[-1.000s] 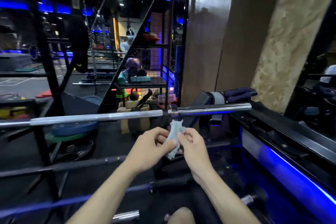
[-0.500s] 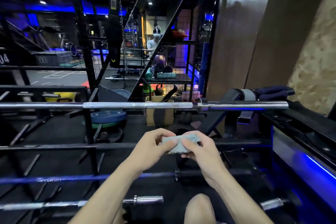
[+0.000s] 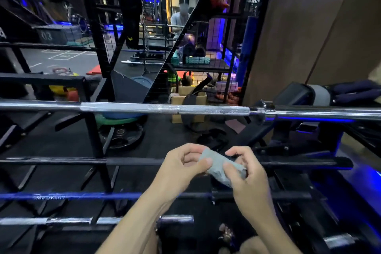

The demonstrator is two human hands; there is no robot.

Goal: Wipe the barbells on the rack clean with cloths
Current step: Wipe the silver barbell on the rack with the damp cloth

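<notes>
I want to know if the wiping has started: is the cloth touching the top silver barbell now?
No, the cloth is held between both hands, the left hand and right hand, well below the top silver barbell.

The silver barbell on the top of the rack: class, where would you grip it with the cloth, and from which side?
Grip the rough knurled middle of the silver barbell, coming from above and the near side. It lies level and bare there, just beyond both hands, the left hand and right hand, which hold the cloth.
</notes>
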